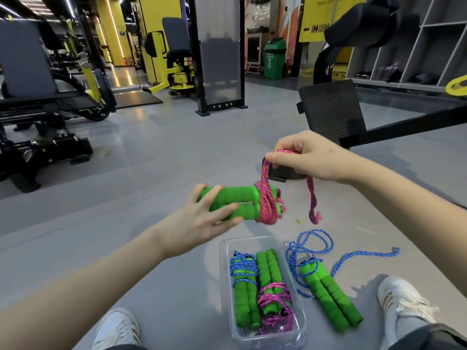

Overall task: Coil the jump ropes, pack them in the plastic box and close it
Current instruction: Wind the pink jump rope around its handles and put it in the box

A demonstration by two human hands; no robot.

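Observation:
My left hand (pixel 202 221) grips the two green foam handles (pixel 235 202) of a pink jump rope, held side by side and level. Pink cord (pixel 265 203) is wound round their right end. My right hand (pixel 303 157) pinches the cord above them, and the loose tail (pixel 313 203) hangs down from it. Below, a clear plastic box (pixel 225 279) lies open on the floor with two coiled ropes inside: a blue-corded one (pixel 243 281) on the left and a pink-corded one (pixel 274 296) on the right. A blue rope (pixel 328 294) lies uncoiled on the floor beside the box.
My two white shoes (pixel 118 329) (pixel 399 299) flank the box on the grey floor. A black machine footplate (pixel 331 112) and frame stand behind my right hand. Gym machines (pixel 45 102) fill the left and back, with a green bin (pixel 274 59) far off.

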